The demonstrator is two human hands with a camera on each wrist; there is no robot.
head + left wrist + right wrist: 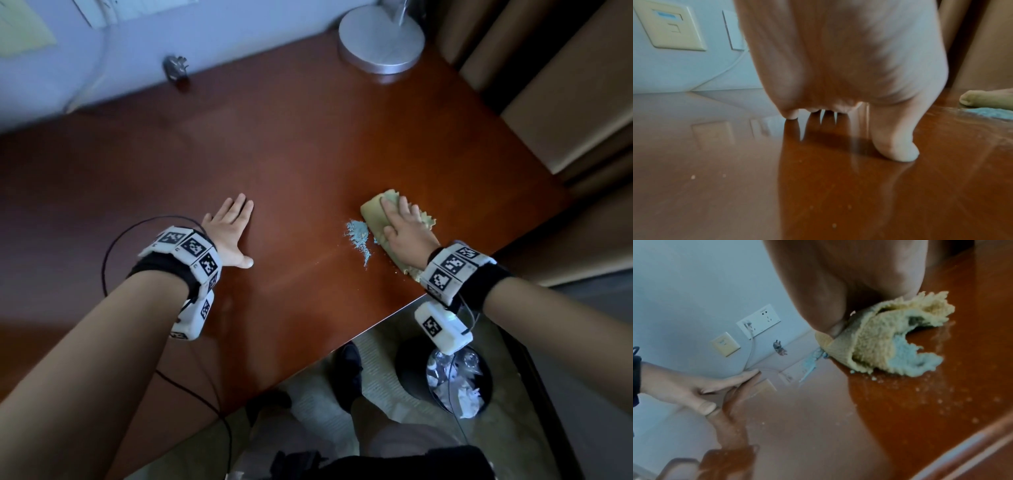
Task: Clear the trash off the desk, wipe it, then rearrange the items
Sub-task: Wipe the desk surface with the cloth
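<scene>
One yellow cloth (pixel 397 219) lies close to the near edge of the red-brown table (pixel 291 144), not far from the table's right edge, with the right hand (pixel 406 236) pressed flat on top of it, fingers straight and slightly spread. In the right wrist view the cloth's (pixel 885 340) folded underside shows a blue stain. Just beside the cloth, on its left, sits one small pile of blue powder (pixel 358 236), with a thin trail running toward the near edge; pale crumbs are scattered on the wood around the cloth. The left hand (pixel 231 233) lies palm down on the bare wood, well apart from the cloth, fingers extended together and thumb out to the side, holding nothing. Between the two hands and all the way to the far edge the wood lies open. At the far right corner stands one round silver lamp base (pixel 382 39), and along the far edge by the wall lies one dark plug (pixel 176 66). Below the near edge, on the floor, stands one dark bin (pixel 445 383) holding crumpled white paper.
</scene>
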